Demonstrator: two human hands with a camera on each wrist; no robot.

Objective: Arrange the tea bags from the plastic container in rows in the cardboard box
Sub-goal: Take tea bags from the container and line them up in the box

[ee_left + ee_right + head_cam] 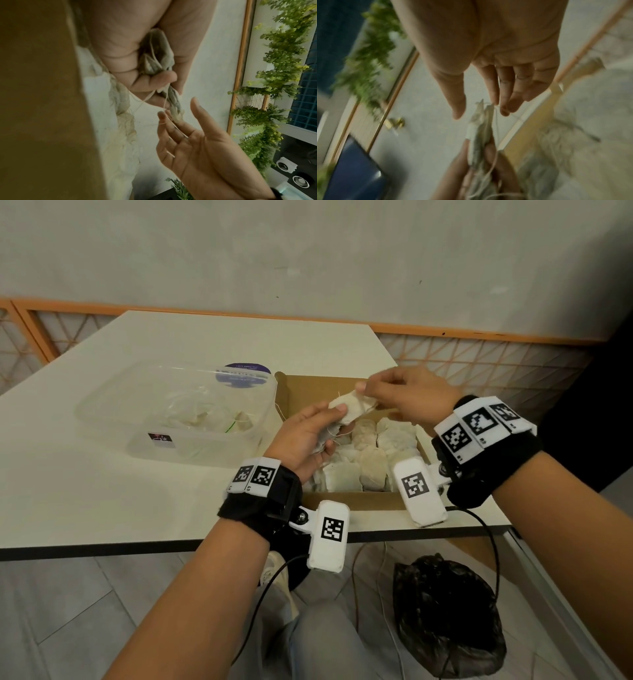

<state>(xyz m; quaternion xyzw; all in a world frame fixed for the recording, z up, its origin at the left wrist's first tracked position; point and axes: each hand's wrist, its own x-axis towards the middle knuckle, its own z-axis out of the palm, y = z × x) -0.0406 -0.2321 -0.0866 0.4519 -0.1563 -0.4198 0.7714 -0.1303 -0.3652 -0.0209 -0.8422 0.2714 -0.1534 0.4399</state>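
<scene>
at frame centre the left hand (301, 436) clutches a bunch of tea bags (346, 409) above the cardboard box (356, 501), feeding the right hand (407, 398), whose grip looks spread, fingertips teasing one free.

Soft, even room light falls on the pale tabletop (137, 481), with faint shadows and no glare. The head view is sharp but bends at its edges. The left wrist view is dim; the right wrist view is smeared with motion blur.
</scene>
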